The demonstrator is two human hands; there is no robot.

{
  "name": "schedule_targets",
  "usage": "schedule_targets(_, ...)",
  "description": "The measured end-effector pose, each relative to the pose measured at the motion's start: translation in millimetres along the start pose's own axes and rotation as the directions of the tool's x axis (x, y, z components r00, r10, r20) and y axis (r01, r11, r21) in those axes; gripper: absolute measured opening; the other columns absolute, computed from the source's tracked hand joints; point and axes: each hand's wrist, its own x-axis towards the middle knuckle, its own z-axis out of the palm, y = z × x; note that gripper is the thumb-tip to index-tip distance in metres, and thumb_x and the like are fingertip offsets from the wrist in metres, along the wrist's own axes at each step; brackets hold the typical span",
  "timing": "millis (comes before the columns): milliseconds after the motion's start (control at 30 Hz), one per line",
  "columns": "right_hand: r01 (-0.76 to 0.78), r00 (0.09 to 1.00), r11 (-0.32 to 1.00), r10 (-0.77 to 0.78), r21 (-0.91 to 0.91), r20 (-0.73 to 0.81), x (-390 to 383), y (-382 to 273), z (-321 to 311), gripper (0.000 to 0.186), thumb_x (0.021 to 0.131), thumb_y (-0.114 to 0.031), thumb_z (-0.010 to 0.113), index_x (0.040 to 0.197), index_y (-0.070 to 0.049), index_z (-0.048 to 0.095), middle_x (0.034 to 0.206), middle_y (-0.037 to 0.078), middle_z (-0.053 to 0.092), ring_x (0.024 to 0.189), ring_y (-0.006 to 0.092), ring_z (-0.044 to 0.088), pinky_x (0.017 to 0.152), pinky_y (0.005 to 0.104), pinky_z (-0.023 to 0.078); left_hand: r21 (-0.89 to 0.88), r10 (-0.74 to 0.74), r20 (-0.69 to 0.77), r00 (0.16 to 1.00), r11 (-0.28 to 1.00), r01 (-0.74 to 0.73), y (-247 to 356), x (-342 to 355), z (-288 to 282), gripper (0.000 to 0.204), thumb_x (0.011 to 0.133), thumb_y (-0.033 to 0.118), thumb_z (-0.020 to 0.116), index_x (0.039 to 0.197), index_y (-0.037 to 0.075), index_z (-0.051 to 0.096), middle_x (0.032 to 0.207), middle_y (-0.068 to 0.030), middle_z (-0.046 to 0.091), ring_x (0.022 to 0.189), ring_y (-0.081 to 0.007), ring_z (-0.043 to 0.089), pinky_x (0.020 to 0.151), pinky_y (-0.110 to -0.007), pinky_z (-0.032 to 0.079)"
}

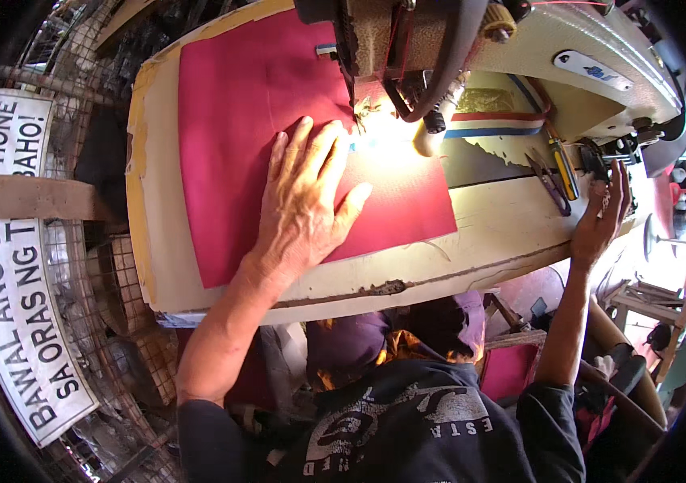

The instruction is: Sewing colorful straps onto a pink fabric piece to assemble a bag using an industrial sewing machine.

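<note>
A dark red sheet (226,129), fabric or leatherette, lies flat under the head of a sewing machine (536,36). My left hand (306,189) rests palm down on it with fingers stretched, the fingertips close to the lit needle area (359,121). Glare there hides the exact stitching point. At the right end of the table my right hand (603,211) is beside the dark metal parts (596,157) at the machine's base. Its fingers are extended, and nothing can be seen held in them.
Thread snips (550,183) and a yellow-handled screwdriver (562,165) lie near my right hand. A red, white and blue ribbon (496,125) sits behind the sheet. The worn table edge (391,288) runs before me. Wire mesh and a white sign (29,322) stand at left.
</note>
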Motion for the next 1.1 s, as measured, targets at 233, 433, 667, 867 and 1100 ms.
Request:
schedule_targets(233,0.039,0.999,0.999,-0.039,-0.031,0.002,3.5,-8.8,-4.2,0.044,0.105,-0.02,0.052,0.148,-0.008,0.049,0.15,0.014,0.048,0.142,0.03,0.042,0.118,0.0449,0.031,-0.034,-0.033,-0.016,0.999,0.999,0.032,-3.8,1.2,0.5,0.063,0.088,0.031,0.069,0.139,-0.003,0.052,0.144,-0.0192,0.049,0.139,-0.0405,0.041,0.118,-0.056,0.029)
schedule_targets(433,-0.035,0.998,0.999,0.034,0.005,0.056,-0.6,-7.0,-3.0,0.043,0.105,-0.02,0.051,0.147,-0.008,0.051,0.153,0.014,0.047,0.145,0.0299,0.04,0.119,0.0447,0.03,-0.066,-0.05,-0.022,0.999,0.997,0.048,-4.9,3.1,0.2,0.061,0.089,0.031,0.069,0.138,-0.002,0.053,0.145,-0.0181,0.048,0.141,-0.0397,0.039,0.119,-0.056,0.027)
schedule_targets(667,-0.069,0.993,0.996,0.073,-0.051,0.095,1.2,-9.1,-3.2,0.03,0.105,-0.014,0.053,0.129,-0.003,0.067,0.133,0.014,0.063,0.129,0.0284,0.057,0.108,0.0404,0.046,-0.041,-0.011,0.008,1.0,0.999,0.011,-4.9,1.7,-2.7,0.054,0.09,0.03,0.068,0.138,0.006,0.056,0.147,-0.0131,0.049,0.142,-0.0389,0.038,0.12,-0.057,0.026)
schedule_targets(867,-0.026,0.998,0.999,0.028,-0.043,0.054,1.4,-13.2,-3.6,0.03,0.105,-0.015,0.054,0.127,-0.002,0.068,0.131,0.014,0.064,0.125,0.0274,0.06,0.105,0.0395,0.049,-0.052,-0.006,0.012,1.0,0.999,0.007,-4.4,-2.0,-4.2,0.054,0.091,0.03,0.067,0.139,0.007,0.056,0.149,-0.0113,0.049,0.143,-0.0388,0.037,0.12,-0.056,0.025)
schedule_targets(1100,-0.051,0.997,0.998,0.053,-0.033,0.055,-2.3,-11.6,-2.8,0.031,0.105,-0.017,0.054,0.128,-0.002,0.067,0.132,0.014,0.064,0.124,0.0276,0.06,0.105,0.0395,0.048,-0.049,-0.021,0.042,0.999,0.999,0.023,-2.9,-1.9,-6.7,0.055,0.092,0.031,0.065,0.14,0.006,0.054,0.15,-0.0116,0.048,0.143,-0.0395,0.037,0.121,-0.056,0.024)
